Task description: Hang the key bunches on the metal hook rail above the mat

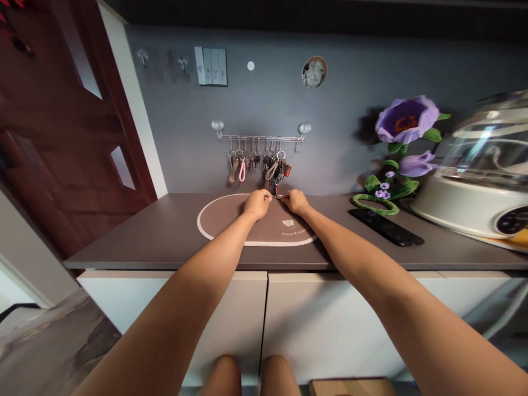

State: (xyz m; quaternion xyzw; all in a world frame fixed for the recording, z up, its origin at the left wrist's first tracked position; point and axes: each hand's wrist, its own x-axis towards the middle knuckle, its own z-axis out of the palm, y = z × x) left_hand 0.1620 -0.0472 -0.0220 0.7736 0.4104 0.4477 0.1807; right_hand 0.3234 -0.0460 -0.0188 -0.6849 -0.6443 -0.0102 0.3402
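My left hand (258, 204) is closed in a pinch over the back part of an oval brown mat (220, 220). Facing it, my right hand (296, 202) pinches too, its fingertips a short way to the right. Between the fingertips is a small metal key ring (275, 197), with a thin red piece (276, 189) showing just above it; finer detail is too small to tell. Right above both hands, bunches of keys (272, 168) hang from a clear hook rail (262, 138) on the wall. A pink strap (242, 170) hangs among the left-hand bunches.
On the dark countertop (165, 231), a black phone (385, 226) lies to the right, near a purple flower ornament (406, 121). A white appliance with a clear dome (487, 165) stands at the far right. White cabinet doors (305, 324) are below; a dark red door (61, 137) is left.
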